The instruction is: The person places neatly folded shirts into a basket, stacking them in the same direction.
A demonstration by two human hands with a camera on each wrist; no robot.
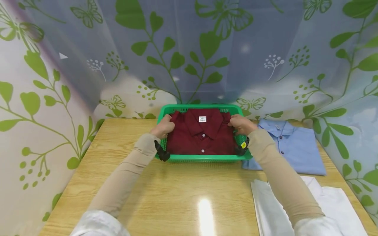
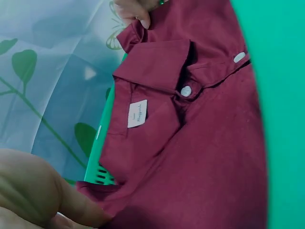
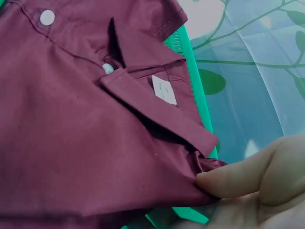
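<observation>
A folded maroon shirt [image 1: 183,141] with a collar, white buttons and a white neck label lies within the green plastic basket [image 1: 203,157]. My left hand [image 1: 164,127] pinches the shirt's left shoulder corner near the basket's left wall. At the opposite corner, my right hand [image 1: 242,124] pinches the right shoulder between thumb and fingers. The left wrist view shows the left thumb and fingers [image 2: 81,210] on the cloth at the lower left. In the right wrist view, the right thumb [image 3: 233,181] presses on the bunched fabric beside the collar.
A folded light blue shirt [image 1: 304,147] lies right of the basket, partly behind my right forearm. Folded white clothing [image 1: 333,203] lies nearer on the right. The wooden table [image 1: 165,200] ends at a leaf-printed curtain [image 1: 189,49] behind the basket and at both sides.
</observation>
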